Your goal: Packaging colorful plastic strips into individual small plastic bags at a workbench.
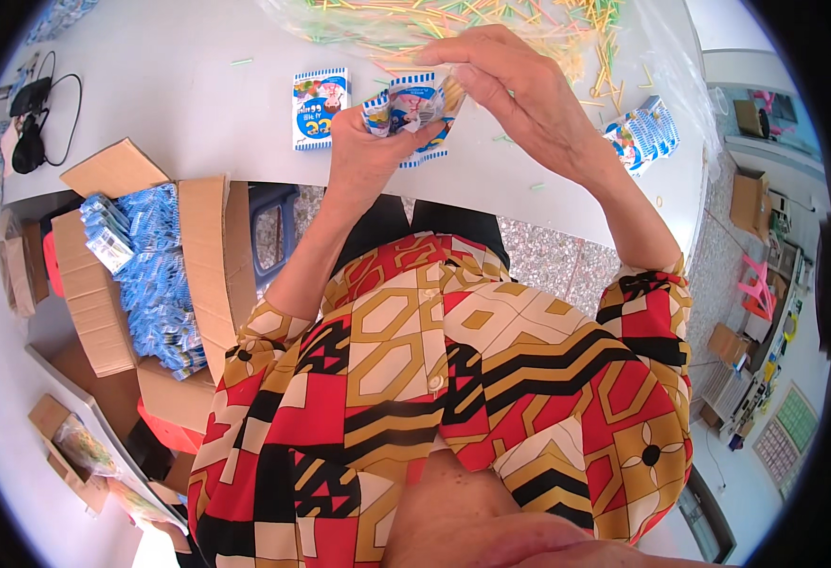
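My left hand [363,161] is closed round a small blue-and-white printed packet [415,102], held upright above the near edge of the white table. At the packet's right side, my right hand [538,99] has its thumb and fingers closed on a small bundle of pale yellow sticks [452,93]. How far the sticks reach into the packet I cannot tell. A similar flat packet [321,109] lies just left of my left hand. Beyond my right hand spreads a loose pile of thin yellow, green and pink sticks [605,24] on clear plastic.
Overlapping packets [643,135] lie at the table's right. An open cardboard box [209,275] full of blue packets stands below the table's left edge, beside a blue stool [273,227]. A black device with a cord [29,133] lies at the far left.
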The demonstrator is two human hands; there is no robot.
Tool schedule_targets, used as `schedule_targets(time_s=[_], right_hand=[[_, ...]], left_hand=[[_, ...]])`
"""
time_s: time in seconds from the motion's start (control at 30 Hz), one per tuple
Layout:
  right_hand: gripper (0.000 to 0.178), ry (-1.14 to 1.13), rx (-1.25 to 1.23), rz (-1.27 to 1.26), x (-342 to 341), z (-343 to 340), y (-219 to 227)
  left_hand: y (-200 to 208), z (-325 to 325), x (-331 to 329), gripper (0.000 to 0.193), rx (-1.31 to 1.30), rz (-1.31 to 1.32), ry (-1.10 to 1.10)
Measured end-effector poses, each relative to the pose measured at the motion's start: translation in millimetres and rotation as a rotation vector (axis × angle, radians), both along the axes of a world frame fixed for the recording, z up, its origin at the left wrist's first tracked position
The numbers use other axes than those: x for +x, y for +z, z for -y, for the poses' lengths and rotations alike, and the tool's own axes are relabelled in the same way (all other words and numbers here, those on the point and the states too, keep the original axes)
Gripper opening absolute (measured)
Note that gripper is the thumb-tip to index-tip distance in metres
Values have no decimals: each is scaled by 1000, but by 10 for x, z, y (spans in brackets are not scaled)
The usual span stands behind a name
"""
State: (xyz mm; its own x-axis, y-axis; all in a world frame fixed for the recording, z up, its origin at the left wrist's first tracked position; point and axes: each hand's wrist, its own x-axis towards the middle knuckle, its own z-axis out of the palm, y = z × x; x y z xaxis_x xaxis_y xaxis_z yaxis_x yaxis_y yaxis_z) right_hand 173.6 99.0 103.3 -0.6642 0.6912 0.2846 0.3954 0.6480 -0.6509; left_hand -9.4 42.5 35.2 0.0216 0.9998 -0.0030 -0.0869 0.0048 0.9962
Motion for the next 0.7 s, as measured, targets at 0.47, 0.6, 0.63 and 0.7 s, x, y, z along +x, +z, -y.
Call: schedule_targets(time_s=[0.47,0.6,0.63,0.7], right_hand=[[37,17,-165,-264,215,-342,-287],[29,-158,-167,257,442,-410,-787],[26,-172,-227,417,456,-392,-931],[25,-192,-1,464,450,-329,-1157]], left_hand=[[55,52,-108,28,-88,166,54],[22,52,-157,29,-90,170,72],[13,51,-158,29,-84,180,69],[53,56,-147,29,-86,181,66]])
